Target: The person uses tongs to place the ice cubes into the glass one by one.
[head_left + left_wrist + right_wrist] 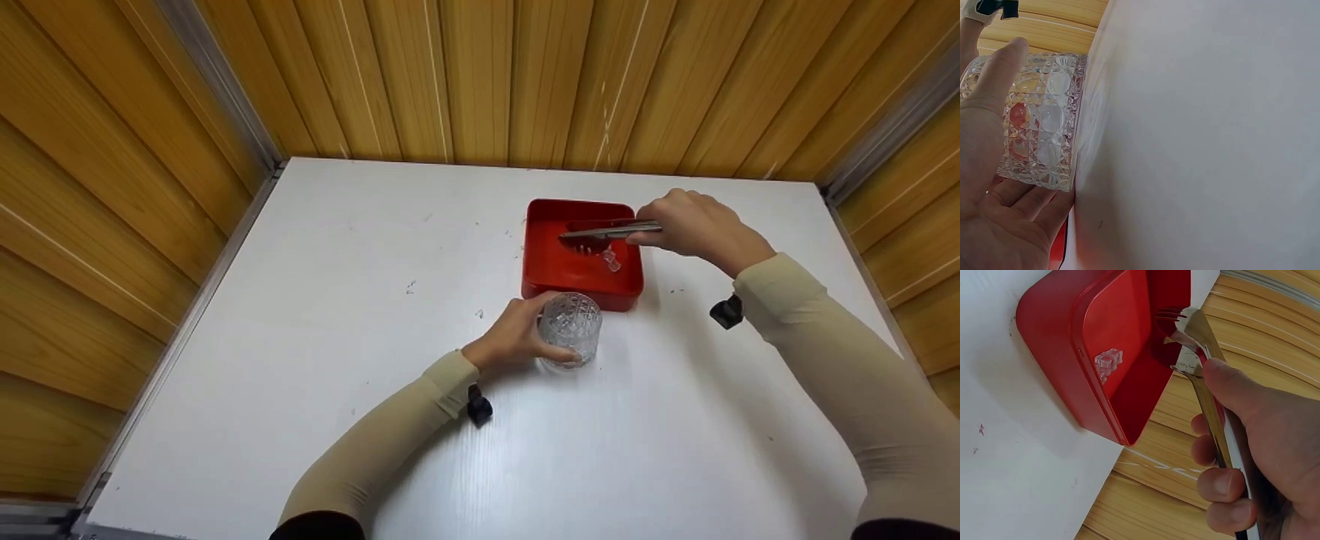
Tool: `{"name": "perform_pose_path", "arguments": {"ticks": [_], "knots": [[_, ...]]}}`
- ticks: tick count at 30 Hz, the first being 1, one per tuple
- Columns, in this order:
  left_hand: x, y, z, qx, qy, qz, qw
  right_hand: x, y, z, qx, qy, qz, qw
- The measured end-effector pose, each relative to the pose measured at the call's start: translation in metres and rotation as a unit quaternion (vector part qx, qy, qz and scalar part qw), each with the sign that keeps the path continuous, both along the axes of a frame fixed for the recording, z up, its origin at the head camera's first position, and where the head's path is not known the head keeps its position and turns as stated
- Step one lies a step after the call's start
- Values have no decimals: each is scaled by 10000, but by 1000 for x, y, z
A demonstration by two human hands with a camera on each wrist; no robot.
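Note:
My left hand [517, 335] grips a clear cut-glass tumbler [571, 324], thumb on the near side and fingers behind it. In the left wrist view the tumbler [1044, 121] stands on the white table. My right hand [694, 229] holds metal serving tongs [611, 230] over the red square tray [581, 281]. From the right wrist view, the tongs [1207, 394] have a fork-like tip and a spoon-like tip, spread a little apart, with nothing seen between them. A few clear ice-like cubes [1108, 361] lie in the tray, off the tips.
The white table [337, 300] carries small dark marks. Wood-panelled walls [480, 82] rise behind it and on both sides. The tray's near edge lies right behind the tumbler. Black devices are strapped at both wrists.

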State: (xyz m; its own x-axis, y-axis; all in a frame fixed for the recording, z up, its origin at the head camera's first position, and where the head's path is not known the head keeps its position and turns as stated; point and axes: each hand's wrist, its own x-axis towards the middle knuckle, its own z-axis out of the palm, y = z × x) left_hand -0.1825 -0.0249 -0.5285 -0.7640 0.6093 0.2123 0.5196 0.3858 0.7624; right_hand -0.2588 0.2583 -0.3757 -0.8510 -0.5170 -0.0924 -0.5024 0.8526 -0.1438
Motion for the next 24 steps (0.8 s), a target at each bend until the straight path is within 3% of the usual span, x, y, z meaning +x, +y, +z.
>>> {"name": "perform_pose_path", "arguments": {"ticks": [13, 24], "knots": [[0, 0, 1, 35, -56, -6, 10000, -21, -6, 1, 320, -366, -345, 9982], [2, 0, 3, 6, -36, 7, 10000, -32, -9, 0, 418, -399, -519, 9970]]}}
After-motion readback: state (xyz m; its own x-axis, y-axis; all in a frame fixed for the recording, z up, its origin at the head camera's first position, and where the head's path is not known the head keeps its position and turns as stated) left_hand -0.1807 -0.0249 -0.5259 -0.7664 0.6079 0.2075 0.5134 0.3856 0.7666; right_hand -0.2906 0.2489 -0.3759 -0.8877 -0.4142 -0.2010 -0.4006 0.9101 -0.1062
